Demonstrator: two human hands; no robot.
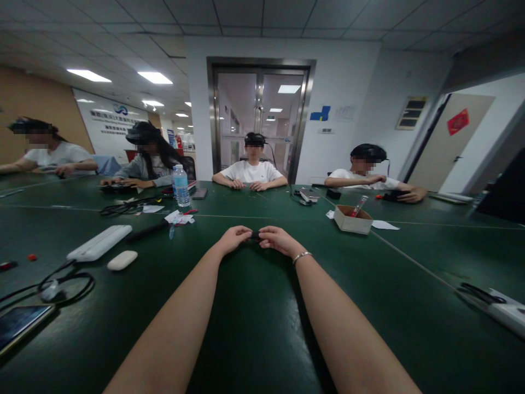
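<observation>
Both of my arms reach forward over the dark green table (254, 306). Between my fingertips is a small black object (255, 235), too small to identify. My left hand (235, 239) pinches its left end, and my right hand (279, 241), with a silver bracelet (302, 257) at the wrist, grips its right end. The fingers of both hands are closed, and they partly hide the object, which is at or just above the tabletop.
Left of my arms lie a white power bank (99, 243), a white oval case (122, 260), a phone (25, 324) and black cables (77, 287). Farther off stand a water bottle (181, 187) and a small open box (353, 223). Several people sit around the table.
</observation>
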